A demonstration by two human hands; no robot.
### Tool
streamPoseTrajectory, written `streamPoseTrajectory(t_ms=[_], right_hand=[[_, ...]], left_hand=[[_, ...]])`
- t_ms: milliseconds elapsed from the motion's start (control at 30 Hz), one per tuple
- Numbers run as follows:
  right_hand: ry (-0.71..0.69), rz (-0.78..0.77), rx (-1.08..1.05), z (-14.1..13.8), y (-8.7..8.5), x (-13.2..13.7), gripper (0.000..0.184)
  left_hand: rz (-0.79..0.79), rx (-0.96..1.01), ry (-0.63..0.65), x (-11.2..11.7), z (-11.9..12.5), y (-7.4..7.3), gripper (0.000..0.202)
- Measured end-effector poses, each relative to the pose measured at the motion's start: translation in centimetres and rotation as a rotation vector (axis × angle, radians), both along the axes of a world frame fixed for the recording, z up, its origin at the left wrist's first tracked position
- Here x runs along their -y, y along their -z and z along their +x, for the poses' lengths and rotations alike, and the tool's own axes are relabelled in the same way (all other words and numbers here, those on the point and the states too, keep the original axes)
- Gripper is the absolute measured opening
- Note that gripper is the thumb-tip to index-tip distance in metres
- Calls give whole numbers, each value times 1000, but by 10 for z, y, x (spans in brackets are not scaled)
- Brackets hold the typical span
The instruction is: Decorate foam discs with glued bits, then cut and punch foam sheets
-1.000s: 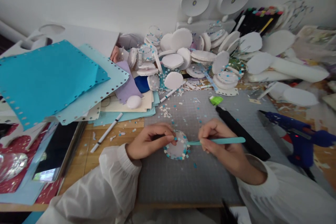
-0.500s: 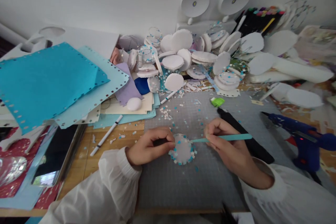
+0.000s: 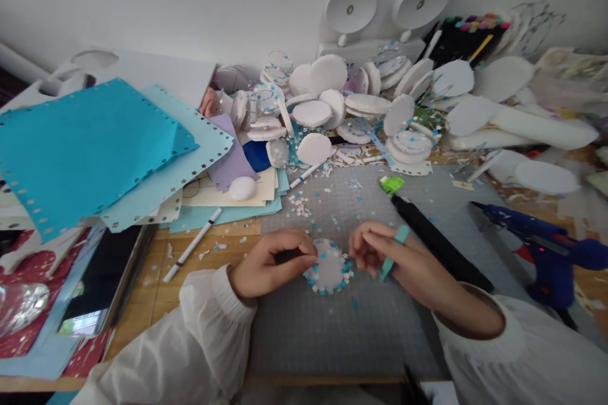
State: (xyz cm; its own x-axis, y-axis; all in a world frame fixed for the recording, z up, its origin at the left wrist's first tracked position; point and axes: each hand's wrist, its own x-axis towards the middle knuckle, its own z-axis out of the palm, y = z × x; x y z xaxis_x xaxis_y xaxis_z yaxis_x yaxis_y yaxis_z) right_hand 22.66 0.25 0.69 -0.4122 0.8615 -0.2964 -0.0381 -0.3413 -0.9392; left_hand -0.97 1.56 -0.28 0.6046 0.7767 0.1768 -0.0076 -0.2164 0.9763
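On the grey cutting mat (image 3: 304, 342) lies a small round whitish disc (image 3: 329, 269), its rim edged with tiny blue and white star-like bits. My left hand (image 3: 275, 262) pinches the disc's left edge between thumb and forefinger. Near the right edge is my right hand (image 3: 387, 253), its fingertips bent close to the rim; blur hides whether they touch it. A slim teal stick-like tool (image 3: 401, 235) is tucked through the right hand's fingers, slanting, with its middle covered. Loose confetti stars (image 3: 299, 204) are scattered beyond the disc.
Behind the mat is a heap of white round pads (image 3: 313, 112). To the right lie a black stick-shaped item (image 3: 441, 243) and a blue glue gun (image 3: 546, 240). Blue punched paper (image 3: 95, 152), a phone (image 3: 99, 278) and a white marker (image 3: 192, 245) lie to the left.
My right hand has moved left toward the disc's rim. The teal tool has swung from pointing at the disc to lying slanted within the fingers. My left hand stays put.
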Motion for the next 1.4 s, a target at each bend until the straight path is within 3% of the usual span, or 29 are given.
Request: streamPoseTrajectory(t_ms=[67,167,333,567,667,800,1233,1400], right_hand=[[-91,-45,119,-1,1,1,28],[-167,54,274,-4,1,2,24],[-135,213,396,-7,1,0,16],[10,200,340,-4,-5,-2,25],[31,187,325,-4,-6,-1,26],[54,201,330,-5,-6,0,26],[28,252,371,-7,-9,1,19],[-9,185,308,-6,-9,1,24]], left_hand=[[35,25,4,-1,-1,0,15],[59,61,20,-2,-2,0,16],[100,50,-2,-2,-5,1,15],[-205,183,-223,2,1,6,18],[-135,113,-225,0,0,3,12],[18,49,-193,-2,-3,-1,19],[31,42,-222,-2,-1,2,13],[10,36,-190,-2,-3,2,19]])
